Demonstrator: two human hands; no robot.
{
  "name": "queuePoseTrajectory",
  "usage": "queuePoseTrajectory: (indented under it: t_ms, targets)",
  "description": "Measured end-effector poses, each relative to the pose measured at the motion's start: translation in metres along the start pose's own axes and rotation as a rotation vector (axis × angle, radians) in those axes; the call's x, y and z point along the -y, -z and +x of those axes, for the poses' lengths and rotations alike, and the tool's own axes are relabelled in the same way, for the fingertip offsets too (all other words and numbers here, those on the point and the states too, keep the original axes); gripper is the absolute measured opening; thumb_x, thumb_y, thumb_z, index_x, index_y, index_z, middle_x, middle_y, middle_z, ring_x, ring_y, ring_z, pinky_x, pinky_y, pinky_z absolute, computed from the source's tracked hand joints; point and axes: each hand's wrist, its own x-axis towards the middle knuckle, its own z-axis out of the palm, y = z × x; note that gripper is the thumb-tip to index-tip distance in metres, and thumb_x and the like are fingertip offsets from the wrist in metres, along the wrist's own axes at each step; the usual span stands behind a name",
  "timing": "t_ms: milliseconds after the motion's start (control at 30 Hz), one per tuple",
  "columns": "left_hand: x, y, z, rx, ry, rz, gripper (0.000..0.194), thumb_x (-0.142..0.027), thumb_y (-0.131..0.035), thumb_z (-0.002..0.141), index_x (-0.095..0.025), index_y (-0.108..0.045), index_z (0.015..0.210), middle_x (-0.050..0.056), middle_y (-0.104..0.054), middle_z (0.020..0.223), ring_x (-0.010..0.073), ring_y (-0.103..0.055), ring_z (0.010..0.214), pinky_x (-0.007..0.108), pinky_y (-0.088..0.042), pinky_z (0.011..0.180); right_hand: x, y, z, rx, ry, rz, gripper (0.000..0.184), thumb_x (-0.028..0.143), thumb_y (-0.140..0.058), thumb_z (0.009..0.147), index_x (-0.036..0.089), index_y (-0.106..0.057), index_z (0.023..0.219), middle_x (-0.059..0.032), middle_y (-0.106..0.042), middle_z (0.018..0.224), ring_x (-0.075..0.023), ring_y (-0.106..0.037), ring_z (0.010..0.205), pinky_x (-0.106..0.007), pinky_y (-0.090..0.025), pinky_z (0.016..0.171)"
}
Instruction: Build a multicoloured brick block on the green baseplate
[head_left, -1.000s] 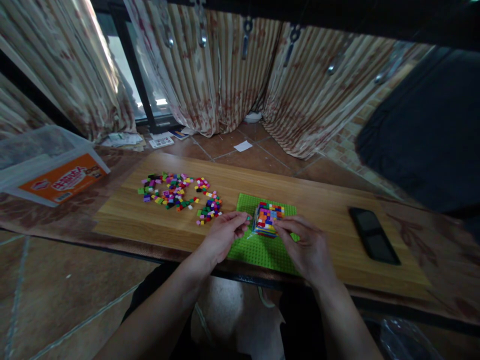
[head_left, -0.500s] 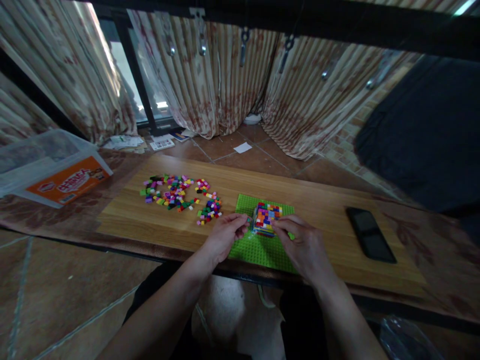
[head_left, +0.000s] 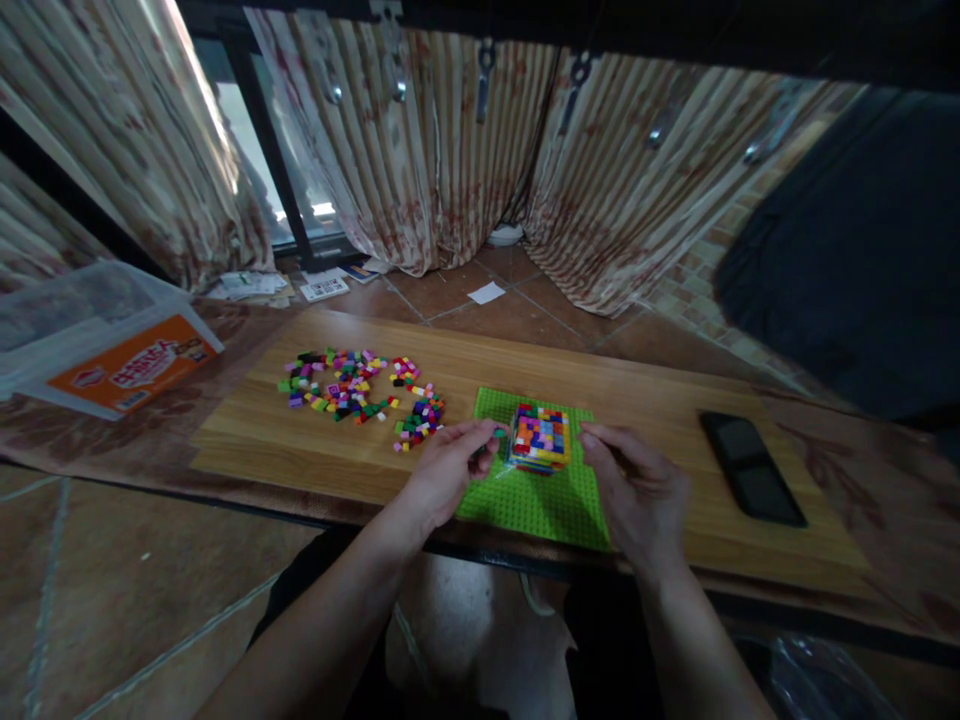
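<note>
A block of many-coloured toy bricks [head_left: 540, 438] stands on the green studded baseplate [head_left: 532, 510]. Between the thumb and finger of my left hand [head_left: 450, 462] is a small green toy brick [head_left: 499, 433], just left of the block. On the other side, my right hand [head_left: 637, 485] is held in a pinch, a little apart from the block and over the plate's right edge. Whether its fingertips hold anything is too small to tell.
Loose bricks [head_left: 345, 390] lie in a ragged spread on the left of the wooden board [head_left: 645, 400]. A black phone [head_left: 752, 468] rests at its right. A clear plastic tub [head_left: 97, 330] with an orange label stands at far left; a crumpled clear bag [head_left: 825, 680] is low right.
My right hand has drawn away from the block's top toward the right, uncovering its right side. My left hand stays beside the block with the green brick.
</note>
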Motion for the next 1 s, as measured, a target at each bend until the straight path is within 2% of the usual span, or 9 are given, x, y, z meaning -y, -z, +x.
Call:
queuePoseTrajectory:
  t_ms: [167, 300, 533, 733, 900, 1000]
  targets:
    - [0.0, -0.002, -0.006, 0.163, -0.003, 0.037, 0.03, -0.04, -0.079, 0.068, -0.012, -0.069, 0.07, -0.004, -0.045, 0.055, 0.0016, -0.032, 0.045, 0.019, -0.02, 0.044, 0.019, -0.013, -0.007, 0.167, 0.074, 0.013, 0.017, 0.026, -0.064, 0.086, 0.028, -0.07, 0.101, -0.0033, -0.07, 0.097, -0.0171, -0.067, 0.086, -0.032, -0.055, 0.076]
    - [0.003, -0.003, -0.009, 0.236, 0.027, 0.063, 0.034, -0.043, -0.08, 0.066, -0.013, -0.063, 0.064, -0.007, -0.036, 0.049, 0.0025, -0.025, 0.044, 0.021, -0.016, 0.043, 0.025, -0.021, -0.012, 0.281, 0.106, -0.003, 0.023, 0.03, -0.066, 0.085, 0.028, -0.069, 0.107, -0.0049, -0.068, 0.104, -0.0187, -0.066, 0.092, -0.035, -0.055, 0.082]
    - [0.002, -0.005, -0.01, 0.262, 0.048, 0.095, 0.038, -0.046, -0.08, 0.065, -0.015, -0.059, 0.06, -0.008, -0.032, 0.047, 0.0032, -0.021, 0.043, 0.022, -0.013, 0.043, 0.024, -0.023, -0.013, 0.182, 0.124, -0.038, 0.008, 0.028, -0.066, 0.084, 0.028, -0.072, 0.09, -0.003, -0.07, 0.092, -0.0181, -0.067, 0.085, -0.033, -0.056, 0.077]
    - [0.001, -0.003, -0.01, 0.242, 0.01, 0.127, 0.036, -0.044, -0.081, 0.064, -0.014, -0.061, 0.056, -0.008, -0.033, 0.047, 0.0026, -0.022, 0.043, 0.024, -0.011, 0.045, 0.026, -0.024, -0.011, 0.281, 0.096, 0.074, 0.004, 0.026, -0.067, 0.084, 0.027, -0.07, 0.084, -0.0012, -0.069, 0.086, -0.0167, -0.066, 0.082, -0.03, -0.054, 0.072]
    - [-0.001, -0.001, -0.012, 0.275, 0.063, 0.087, 0.031, -0.04, -0.081, 0.064, -0.014, -0.065, 0.059, -0.008, -0.032, 0.046, 0.0024, -0.021, 0.043, 0.023, -0.01, 0.045, 0.026, -0.02, -0.009, 0.302, -0.01, 0.202, 0.003, 0.027, -0.068, 0.083, 0.026, -0.07, 0.081, -0.0012, -0.069, 0.084, -0.0166, -0.065, 0.081, -0.03, -0.053, 0.071]
    - [-0.004, -0.002, -0.013, 0.29, 0.099, 0.057, 0.03, -0.04, -0.08, 0.065, -0.012, -0.071, 0.067, -0.008, -0.031, 0.049, 0.002, -0.02, 0.044, 0.022, -0.009, 0.044, 0.021, -0.015, -0.007, 0.211, -0.079, 0.289, 0.002, 0.026, -0.07, 0.081, 0.026, -0.071, 0.083, -0.0008, -0.069, 0.084, -0.0163, -0.065, 0.08, -0.03, -0.053, 0.073]
